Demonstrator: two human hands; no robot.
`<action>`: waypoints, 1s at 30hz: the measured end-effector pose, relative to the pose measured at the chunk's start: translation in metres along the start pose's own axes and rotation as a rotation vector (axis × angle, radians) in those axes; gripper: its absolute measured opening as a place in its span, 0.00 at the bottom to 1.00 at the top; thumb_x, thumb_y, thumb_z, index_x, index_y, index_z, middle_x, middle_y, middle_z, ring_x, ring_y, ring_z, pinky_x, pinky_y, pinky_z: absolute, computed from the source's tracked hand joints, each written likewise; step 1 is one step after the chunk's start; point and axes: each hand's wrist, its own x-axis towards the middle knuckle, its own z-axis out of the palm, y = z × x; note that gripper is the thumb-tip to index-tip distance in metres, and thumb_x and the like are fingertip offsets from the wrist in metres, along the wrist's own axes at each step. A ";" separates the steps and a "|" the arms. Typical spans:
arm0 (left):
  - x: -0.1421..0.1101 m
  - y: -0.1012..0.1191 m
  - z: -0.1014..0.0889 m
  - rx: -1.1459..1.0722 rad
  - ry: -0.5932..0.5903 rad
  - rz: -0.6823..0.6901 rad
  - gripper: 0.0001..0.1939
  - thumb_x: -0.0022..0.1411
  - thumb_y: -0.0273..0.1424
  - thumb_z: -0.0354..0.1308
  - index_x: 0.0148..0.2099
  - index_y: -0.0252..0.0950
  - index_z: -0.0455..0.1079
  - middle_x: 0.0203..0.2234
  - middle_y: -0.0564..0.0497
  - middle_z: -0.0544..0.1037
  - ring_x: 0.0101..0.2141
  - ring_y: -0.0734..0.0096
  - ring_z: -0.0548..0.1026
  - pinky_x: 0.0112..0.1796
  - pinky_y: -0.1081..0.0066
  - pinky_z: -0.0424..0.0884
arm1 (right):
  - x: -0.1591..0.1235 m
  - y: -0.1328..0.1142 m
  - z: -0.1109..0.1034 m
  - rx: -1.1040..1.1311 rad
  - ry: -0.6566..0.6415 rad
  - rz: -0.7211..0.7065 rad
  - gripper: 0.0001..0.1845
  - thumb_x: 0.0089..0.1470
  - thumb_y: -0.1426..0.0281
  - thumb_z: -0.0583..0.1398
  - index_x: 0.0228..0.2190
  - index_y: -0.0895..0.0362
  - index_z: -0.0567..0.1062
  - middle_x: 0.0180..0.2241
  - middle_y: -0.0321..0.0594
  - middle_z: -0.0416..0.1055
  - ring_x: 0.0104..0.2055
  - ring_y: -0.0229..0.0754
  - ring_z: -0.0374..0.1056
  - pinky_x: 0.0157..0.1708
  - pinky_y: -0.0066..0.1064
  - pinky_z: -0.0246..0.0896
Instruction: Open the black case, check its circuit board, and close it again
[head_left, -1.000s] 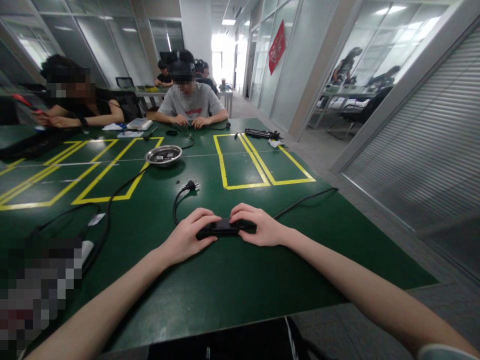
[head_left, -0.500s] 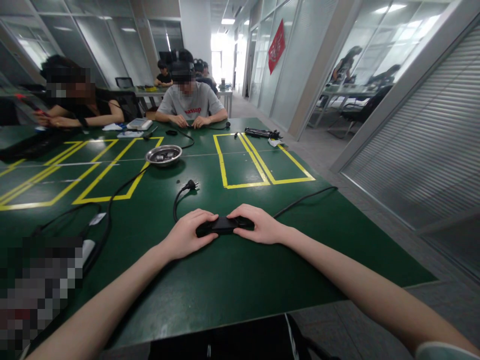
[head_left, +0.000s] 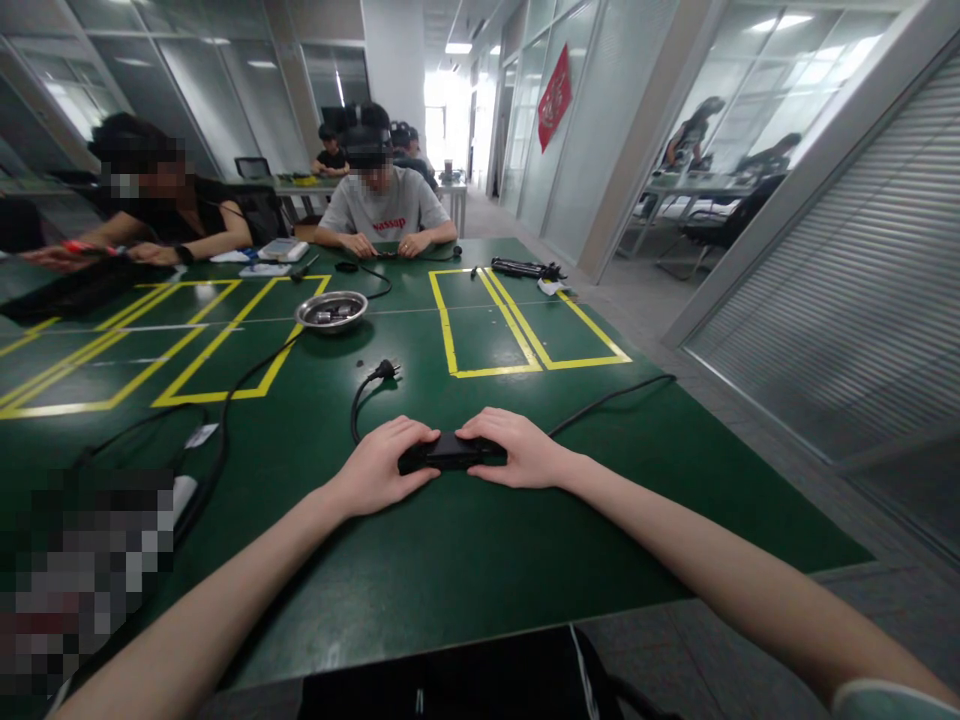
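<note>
Left hand (head_left: 381,468) and right hand (head_left: 521,450) pinch that black block (head_left: 451,450) by its ends, but the cord (head_left: 613,398) reaching the edge of the bench (head_left: 487,570) could catch, tugging it askew

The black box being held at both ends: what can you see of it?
The black box is oblong, flat-topped and plastic-looking. It lies crosswise, on or just above the green table. The left grip clasps its left end, the right grip its right end, so both ends are partly hidden. Black cables emerge beyond both; whether they join it is hidden.
</note>
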 end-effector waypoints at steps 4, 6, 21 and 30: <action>-0.001 0.000 0.001 -0.006 0.016 0.033 0.14 0.65 0.31 0.65 0.53 0.37 0.73 0.45 0.44 0.82 0.45 0.57 0.78 0.48 0.57 0.76 | -0.001 0.002 0.000 -0.004 0.007 -0.024 0.18 0.58 0.67 0.68 0.49 0.56 0.75 0.44 0.48 0.79 0.45 0.50 0.75 0.45 0.42 0.72; -0.001 0.000 0.002 -0.001 0.015 0.030 0.15 0.65 0.32 0.65 0.53 0.38 0.73 0.45 0.44 0.82 0.46 0.57 0.79 0.49 0.57 0.76 | -0.002 0.002 -0.001 -0.005 -0.003 -0.011 0.18 0.58 0.66 0.68 0.49 0.56 0.75 0.45 0.48 0.79 0.46 0.50 0.75 0.46 0.42 0.72; 0.004 0.010 0.005 0.114 -0.025 -0.038 0.16 0.64 0.33 0.63 0.54 0.38 0.71 0.44 0.45 0.81 0.44 0.56 0.78 0.47 0.57 0.75 | 0.002 -0.011 0.002 -0.103 -0.034 0.138 0.17 0.55 0.64 0.68 0.43 0.56 0.73 0.42 0.47 0.77 0.43 0.50 0.74 0.42 0.39 0.71; 0.006 0.009 0.006 0.181 -0.039 0.002 0.16 0.69 0.39 0.61 0.55 0.38 0.72 0.42 0.45 0.81 0.42 0.56 0.78 0.46 0.58 0.75 | 0.003 -0.009 0.007 -0.210 -0.080 0.117 0.15 0.71 0.63 0.54 0.50 0.59 0.73 0.42 0.50 0.79 0.44 0.48 0.76 0.45 0.38 0.70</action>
